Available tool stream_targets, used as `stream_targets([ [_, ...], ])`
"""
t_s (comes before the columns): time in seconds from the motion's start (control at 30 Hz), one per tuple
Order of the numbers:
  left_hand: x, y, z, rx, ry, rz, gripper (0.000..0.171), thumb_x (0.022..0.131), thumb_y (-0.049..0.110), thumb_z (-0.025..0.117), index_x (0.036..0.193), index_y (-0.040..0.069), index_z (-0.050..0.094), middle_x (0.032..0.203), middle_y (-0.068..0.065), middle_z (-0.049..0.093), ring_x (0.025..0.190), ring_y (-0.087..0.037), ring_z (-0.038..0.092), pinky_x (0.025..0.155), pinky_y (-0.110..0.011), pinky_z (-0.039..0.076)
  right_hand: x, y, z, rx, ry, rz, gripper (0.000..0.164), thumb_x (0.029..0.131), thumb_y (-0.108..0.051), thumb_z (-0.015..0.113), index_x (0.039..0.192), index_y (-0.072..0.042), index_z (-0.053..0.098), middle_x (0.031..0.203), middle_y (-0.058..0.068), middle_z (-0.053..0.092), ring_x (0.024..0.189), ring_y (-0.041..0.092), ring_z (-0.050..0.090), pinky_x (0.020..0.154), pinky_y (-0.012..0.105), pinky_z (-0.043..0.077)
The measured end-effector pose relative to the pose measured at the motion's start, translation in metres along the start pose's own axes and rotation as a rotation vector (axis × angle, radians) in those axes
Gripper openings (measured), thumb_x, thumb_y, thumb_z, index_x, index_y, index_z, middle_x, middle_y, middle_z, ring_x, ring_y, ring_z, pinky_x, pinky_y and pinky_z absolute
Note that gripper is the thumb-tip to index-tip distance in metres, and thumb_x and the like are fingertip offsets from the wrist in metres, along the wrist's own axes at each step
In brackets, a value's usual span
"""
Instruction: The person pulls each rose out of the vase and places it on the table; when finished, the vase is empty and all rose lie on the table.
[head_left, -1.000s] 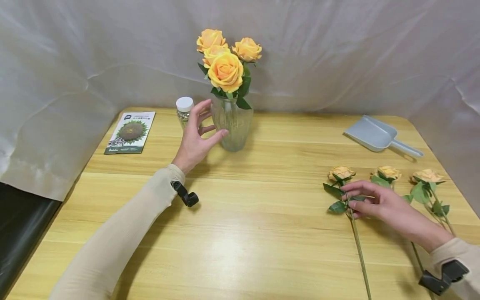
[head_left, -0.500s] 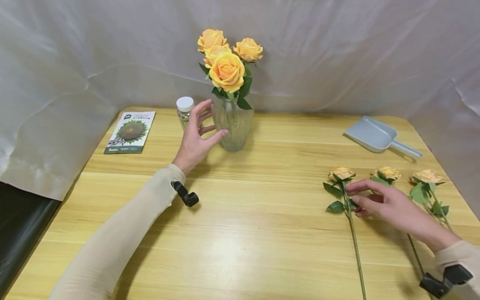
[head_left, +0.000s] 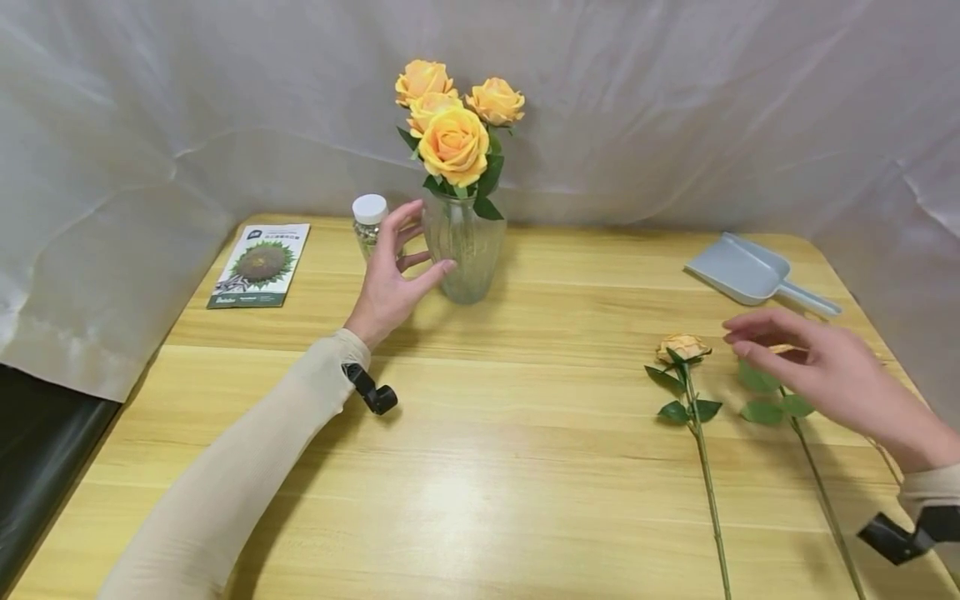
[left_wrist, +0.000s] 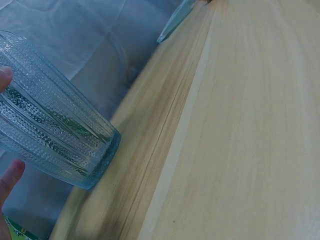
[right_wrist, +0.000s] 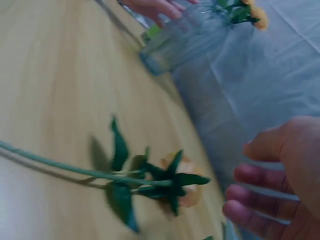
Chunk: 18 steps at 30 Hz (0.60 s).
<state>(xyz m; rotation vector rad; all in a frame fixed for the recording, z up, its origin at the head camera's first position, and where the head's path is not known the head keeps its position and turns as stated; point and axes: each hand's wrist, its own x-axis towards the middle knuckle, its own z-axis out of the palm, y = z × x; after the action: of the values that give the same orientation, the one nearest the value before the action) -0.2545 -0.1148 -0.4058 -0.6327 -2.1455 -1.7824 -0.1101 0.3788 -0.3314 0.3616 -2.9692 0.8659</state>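
My left hand holds the left side of a ribbed clear glass vase, thumb in front and fingers behind. The vase stands upright with several yellow-orange roses in it. My right hand is raised over the right side of the table, fingers loosely bent and holding nothing. A loose rose with green leaves and a long stem lies to its left, also seen as a rose in the right wrist view. Beneath the hand lies a second rose stem, its bloom mostly covered. A third rose is almost wholly hidden.
A white-capped jar stands just left of the vase, partly behind my left hand. A seed packet lies at the far left. A grey-blue dustpan lies at the back right. Pale cloth hangs behind the wooden table.
My right hand has let go of the leftmost loose rose and moved up and to the right, over the other roses. My left hand has stayed at the vase.
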Motion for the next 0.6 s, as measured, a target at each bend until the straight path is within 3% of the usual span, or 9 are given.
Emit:
stream_targets([
  [0.1,0.0,0.0,0.0,0.002,0.0,-0.002,0.087,0.095,0.012,0.085,0.166,0.021,0.036,0.167,-0.005,0.044,0.153,-0.023,0.049,0.118,-0.045,0.056,0.008,-0.005,-0.008,0.075,0.038,0.032,0.032,0.109,-0.018,0.068,0.141,-0.015,0.068,0.122,-0.029,0.069,0.105,-0.017,0.063,0.083,-0.001,0.051],
  [0.33,0.0,-0.001,0.0,-0.002,0.001,-0.002,0.087,0.094,0.011,0.085,0.166,0.02,0.036,0.167,-0.006,0.044,0.153,-0.024,0.049,0.118,-0.045,0.056,0.034,-0.022,-0.019,0.259,0.166,-0.026,0.035,0.106,-0.011,0.071,0.141,-0.008,0.068,0.132,-0.014,0.071,0.113,-0.008,0.069,0.093,0.0,0.053],
  [0.6,0.001,-0.003,0.0,0.005,0.0,0.003,0.087,0.094,0.011,0.085,0.166,0.021,0.036,0.167,-0.005,0.044,0.152,-0.023,0.05,0.118,-0.044,0.057,0.07,-0.046,-0.037,0.382,0.219,-0.059,0.038,0.106,-0.01,0.071,0.144,-0.007,0.067,0.13,-0.008,0.076,0.104,0.003,0.075,0.092,0.005,0.056],
])
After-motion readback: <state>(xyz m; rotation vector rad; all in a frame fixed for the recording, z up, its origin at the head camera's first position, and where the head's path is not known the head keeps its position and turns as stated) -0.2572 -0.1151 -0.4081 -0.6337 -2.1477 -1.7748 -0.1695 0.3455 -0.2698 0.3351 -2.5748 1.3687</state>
